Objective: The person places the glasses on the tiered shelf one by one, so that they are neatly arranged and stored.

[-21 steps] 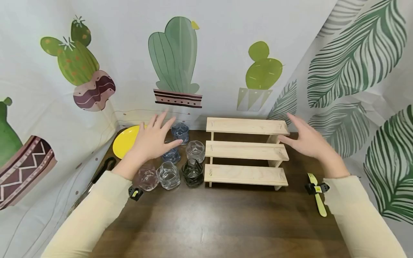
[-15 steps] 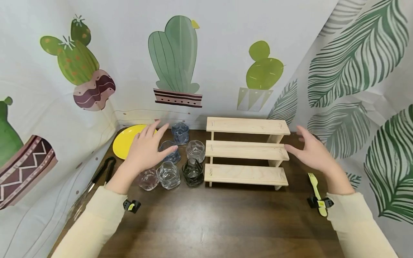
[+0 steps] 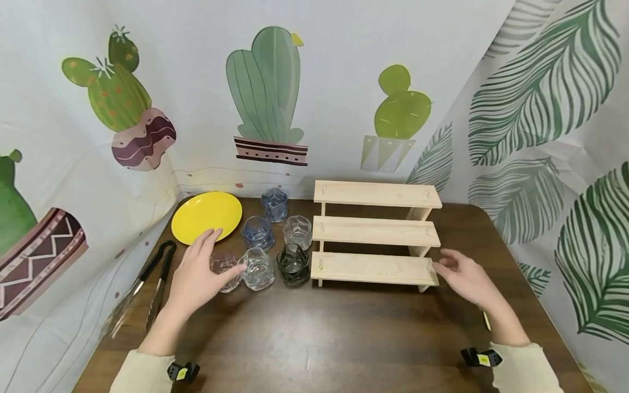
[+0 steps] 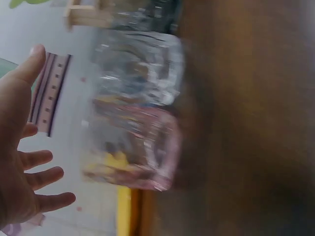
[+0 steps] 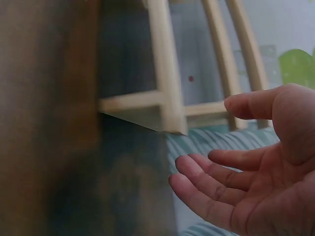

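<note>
My left hand (image 3: 199, 275) hovers with spread fingers beside the pinkish glass (image 3: 225, 266) and a clear glass (image 3: 259, 273); in the left wrist view the pink glass (image 4: 142, 147) and the clear one stand past the palm. At the right end of the three-tier wooden shelf (image 3: 373, 266) is my right hand (image 3: 467, 278), its fingers loosely bent around nothing. The right wrist view shows that hand (image 5: 261, 167) in front of the shelf's end (image 5: 170, 98). Behind the front glasses stand two blue glasses (image 3: 257, 233), another clear glass (image 3: 297, 233) and a dark glass (image 3: 294, 267).
A yellow plate (image 3: 206, 215) lies at the back left, with black-handled tongs (image 3: 159, 273) in front of it. The right forearm mostly hides a green fork (image 3: 486, 321). Printed cloth (image 3: 339, 109) hangs behind the brown table (image 3: 295, 338).
Both hands have drawn back toward the body, the left from over the plate and blue glasses, the right along the shelf's end. The glasses and shelf have stayed put.
</note>
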A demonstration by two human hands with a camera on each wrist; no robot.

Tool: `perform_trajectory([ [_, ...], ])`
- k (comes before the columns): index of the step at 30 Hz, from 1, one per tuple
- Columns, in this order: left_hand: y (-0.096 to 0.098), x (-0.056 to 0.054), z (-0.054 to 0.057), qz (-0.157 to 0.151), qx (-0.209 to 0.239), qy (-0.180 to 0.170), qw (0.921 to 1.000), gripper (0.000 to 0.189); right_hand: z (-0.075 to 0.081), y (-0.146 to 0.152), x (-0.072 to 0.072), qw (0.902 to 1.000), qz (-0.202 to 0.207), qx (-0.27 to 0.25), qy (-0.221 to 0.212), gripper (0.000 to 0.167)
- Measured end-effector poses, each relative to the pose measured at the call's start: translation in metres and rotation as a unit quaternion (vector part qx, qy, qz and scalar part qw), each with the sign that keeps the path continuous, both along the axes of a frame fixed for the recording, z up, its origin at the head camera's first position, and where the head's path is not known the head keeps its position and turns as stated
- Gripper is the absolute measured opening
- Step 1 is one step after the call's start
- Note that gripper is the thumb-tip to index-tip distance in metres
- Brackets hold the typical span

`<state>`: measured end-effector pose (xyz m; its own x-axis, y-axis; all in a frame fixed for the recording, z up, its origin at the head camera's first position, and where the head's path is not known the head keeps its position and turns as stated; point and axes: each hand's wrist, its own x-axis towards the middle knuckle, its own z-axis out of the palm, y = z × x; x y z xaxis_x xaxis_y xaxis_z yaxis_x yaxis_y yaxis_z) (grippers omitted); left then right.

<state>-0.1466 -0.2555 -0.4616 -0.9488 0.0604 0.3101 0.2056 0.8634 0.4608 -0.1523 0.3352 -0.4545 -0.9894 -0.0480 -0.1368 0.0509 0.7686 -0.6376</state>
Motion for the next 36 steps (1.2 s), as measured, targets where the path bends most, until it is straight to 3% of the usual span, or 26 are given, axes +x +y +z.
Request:
perform_trajectory([
  [5, -0.008, 0.005, -0.026, 0.008, 0.030, -0.001, 0.9995, 0.121, -0.019, -0.006, 0.005, 0.9947, -0.004, -0.097, -0.032, 0.066],
  [9, -0.013, 0.005, -0.044, 0.012, 0.060, -0.010, 0.9981, 0.128, -0.027, -0.006, 0.004, 0.9807, -0.022, -0.184, -0.062, 0.062],
  [13, -0.015, 0.006, -0.055, 0.013, 0.073, -0.019, 0.9970, 0.124, -0.035, -0.001, -0.001, 0.9656, -0.040, -0.242, -0.086, 0.061],
  [22, -0.015, 0.006, -0.065, 0.035, 0.133, -0.057, 0.9888, 0.109, -0.045, 0.003, -0.005, 0.9392, -0.062, -0.319, -0.110, 0.064],
  [28, -0.017, 0.009, -0.069, 0.037, 0.159, -0.057, 0.9850, 0.096, -0.045, 0.006, -0.006, 0.9218, -0.068, -0.362, -0.121, 0.064],
  [36, -0.016, 0.014, -0.067, 0.059, 0.146, -0.032, 0.9870, 0.091, -0.046, 0.005, -0.004, 0.9170, -0.070, -0.374, -0.120, 0.064],
])
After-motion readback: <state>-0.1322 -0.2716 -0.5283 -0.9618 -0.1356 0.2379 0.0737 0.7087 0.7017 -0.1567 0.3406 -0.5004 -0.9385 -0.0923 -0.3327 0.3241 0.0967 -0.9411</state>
